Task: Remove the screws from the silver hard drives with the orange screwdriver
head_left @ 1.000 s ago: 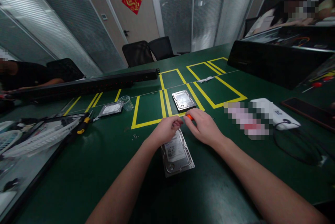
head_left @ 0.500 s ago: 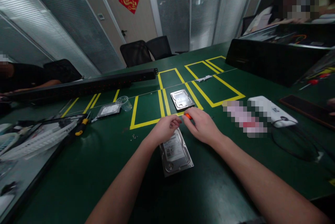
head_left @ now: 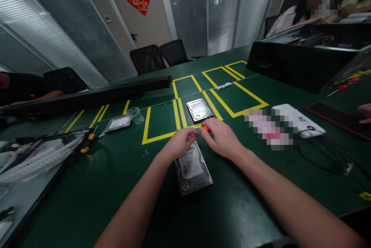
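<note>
Green desk (head_left: 237, 205) holds the near drive (head_left: 191, 169), lid (head_left: 197, 183) still on. My right grip (head_left: 222, 138) has an orange thing (head_left: 206, 128); left grip (head_left: 180, 142), I can't tell.

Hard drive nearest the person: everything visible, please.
The hard drive is a flat, silvery, metal-looking block with a pale printed label, raised ridges and a round spot near one corner. It appears to lie label up, skewed, on the green table. The left hand hides part of its far end; contact is unclear.
</note>
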Action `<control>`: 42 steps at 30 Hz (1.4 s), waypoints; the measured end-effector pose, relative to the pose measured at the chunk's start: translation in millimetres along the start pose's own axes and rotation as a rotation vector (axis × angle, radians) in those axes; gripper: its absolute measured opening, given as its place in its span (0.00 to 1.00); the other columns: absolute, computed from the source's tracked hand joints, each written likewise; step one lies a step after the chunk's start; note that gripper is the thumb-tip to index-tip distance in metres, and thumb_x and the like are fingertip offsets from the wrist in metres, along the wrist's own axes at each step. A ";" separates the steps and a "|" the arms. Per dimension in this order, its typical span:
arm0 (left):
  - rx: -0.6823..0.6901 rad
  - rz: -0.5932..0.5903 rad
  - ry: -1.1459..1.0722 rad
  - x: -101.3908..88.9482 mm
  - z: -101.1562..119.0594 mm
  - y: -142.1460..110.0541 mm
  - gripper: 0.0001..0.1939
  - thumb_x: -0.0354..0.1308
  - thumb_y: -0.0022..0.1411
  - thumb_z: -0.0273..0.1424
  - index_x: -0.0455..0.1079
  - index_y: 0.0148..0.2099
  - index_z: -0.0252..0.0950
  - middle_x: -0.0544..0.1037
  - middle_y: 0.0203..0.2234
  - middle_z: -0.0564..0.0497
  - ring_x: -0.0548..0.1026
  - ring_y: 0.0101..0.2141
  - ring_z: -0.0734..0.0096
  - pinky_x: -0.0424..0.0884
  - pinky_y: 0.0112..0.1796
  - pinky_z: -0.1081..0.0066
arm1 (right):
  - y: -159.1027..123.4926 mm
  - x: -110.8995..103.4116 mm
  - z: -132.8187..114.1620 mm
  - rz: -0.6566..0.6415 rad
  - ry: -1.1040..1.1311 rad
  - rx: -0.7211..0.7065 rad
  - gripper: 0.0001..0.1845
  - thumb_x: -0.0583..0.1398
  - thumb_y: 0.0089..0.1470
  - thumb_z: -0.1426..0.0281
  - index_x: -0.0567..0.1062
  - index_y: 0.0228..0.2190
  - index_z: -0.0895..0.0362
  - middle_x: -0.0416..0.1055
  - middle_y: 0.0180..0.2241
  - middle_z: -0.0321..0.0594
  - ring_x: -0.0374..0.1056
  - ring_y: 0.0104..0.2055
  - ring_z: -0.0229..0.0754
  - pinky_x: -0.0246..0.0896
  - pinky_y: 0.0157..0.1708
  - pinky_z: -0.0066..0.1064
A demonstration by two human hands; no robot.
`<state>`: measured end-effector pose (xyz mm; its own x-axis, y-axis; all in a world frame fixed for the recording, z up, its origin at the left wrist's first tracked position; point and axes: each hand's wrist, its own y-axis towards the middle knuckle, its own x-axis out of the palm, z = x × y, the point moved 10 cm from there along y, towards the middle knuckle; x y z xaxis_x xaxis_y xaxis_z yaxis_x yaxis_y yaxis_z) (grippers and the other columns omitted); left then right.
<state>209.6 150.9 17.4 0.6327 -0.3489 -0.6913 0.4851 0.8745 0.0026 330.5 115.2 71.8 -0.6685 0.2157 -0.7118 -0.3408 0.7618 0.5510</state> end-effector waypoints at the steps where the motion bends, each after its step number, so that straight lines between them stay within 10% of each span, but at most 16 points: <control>1: 0.000 -0.003 0.015 -0.1 1.0 -0.1 0.10 0.54 0.64 0.18 0.75 0.41 0.33 0.79 0.31 0.52 0.75 0.32 0.70 0.67 0.34 0.75 | 0.1 0.1 0.2 -0.001 0.001 0.002 0.11 0.53 0.71 0.67 0.69 0.34 0.55 0.71 0.34 0.44 0.66 0.37 0.46 0.58 0.39 0.37; 33: -0.030 -0.043 -0.099 3.2 -9.8 3.4 0.15 0.58 0.60 0.19 0.76 0.48 0.34 0.80 0.38 0.49 0.77 0.32 0.71 0.71 0.34 0.74 | 0.9 -4.9 -2.7 0.017 0.026 -0.001 0.12 0.53 0.72 0.66 0.70 0.35 0.55 0.72 0.34 0.45 0.67 0.37 0.47 0.60 0.39 0.38; 42: -0.025 0.139 0.011 -51.1 -16.2 -26.8 0.15 0.64 0.66 0.31 0.75 0.55 0.36 0.81 0.44 0.46 0.78 0.43 0.63 0.74 0.47 0.64 | -1.5 -23.9 -5.0 0.128 0.117 -0.021 0.12 0.52 0.72 0.65 0.73 0.40 0.56 0.75 0.38 0.48 0.71 0.41 0.51 0.65 0.43 0.43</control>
<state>154.6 150.7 40.9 0.6859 -0.2201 -0.6936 0.3780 0.9222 0.0813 343.7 105.8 90.2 -0.7794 0.2365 -0.5802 -0.2609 0.7194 0.6437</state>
